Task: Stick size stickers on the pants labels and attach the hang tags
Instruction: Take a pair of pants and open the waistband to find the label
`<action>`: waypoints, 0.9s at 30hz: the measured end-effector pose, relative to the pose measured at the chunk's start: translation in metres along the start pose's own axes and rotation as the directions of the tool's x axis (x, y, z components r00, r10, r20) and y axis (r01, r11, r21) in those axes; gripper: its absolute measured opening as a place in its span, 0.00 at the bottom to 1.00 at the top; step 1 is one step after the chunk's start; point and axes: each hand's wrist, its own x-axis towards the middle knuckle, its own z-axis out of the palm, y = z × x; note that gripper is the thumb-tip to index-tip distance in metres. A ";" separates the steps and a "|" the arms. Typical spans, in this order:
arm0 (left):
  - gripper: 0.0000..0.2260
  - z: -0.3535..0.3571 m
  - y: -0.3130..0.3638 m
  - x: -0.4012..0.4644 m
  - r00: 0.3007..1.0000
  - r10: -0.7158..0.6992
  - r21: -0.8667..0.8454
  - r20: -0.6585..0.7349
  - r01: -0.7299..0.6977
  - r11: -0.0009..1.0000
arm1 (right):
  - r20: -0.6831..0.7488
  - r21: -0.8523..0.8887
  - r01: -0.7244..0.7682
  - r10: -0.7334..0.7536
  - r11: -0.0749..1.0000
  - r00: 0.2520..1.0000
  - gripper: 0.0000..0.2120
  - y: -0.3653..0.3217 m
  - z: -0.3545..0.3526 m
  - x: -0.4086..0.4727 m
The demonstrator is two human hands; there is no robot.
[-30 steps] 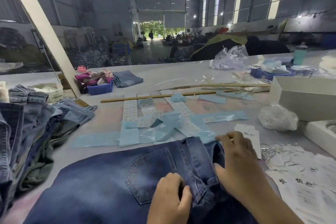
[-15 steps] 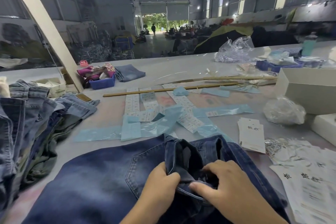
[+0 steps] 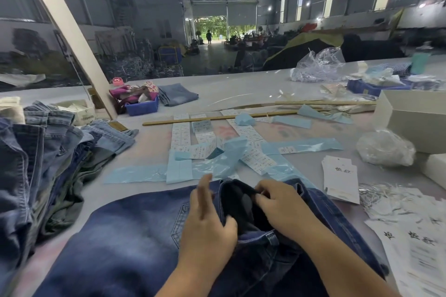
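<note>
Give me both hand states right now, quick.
Left hand: open, fingers straight, thumb against the jeans waistband.
Right hand: pinching the waistband's inner edge.

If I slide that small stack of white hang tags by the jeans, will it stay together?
Probably not: the hang tags already lie fanned and unbound, so a push would likely spread them. They look like thin, light, fairly stiff card, so lifting by the edges should work better.
</note>
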 end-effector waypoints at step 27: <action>0.07 0.023 -0.040 0.023 0.827 -0.098 -0.689 0.554 0.521 0.503 | -0.020 0.543 0.063 -0.063 0.837 0.998 0.11 0.040 0.013 0.009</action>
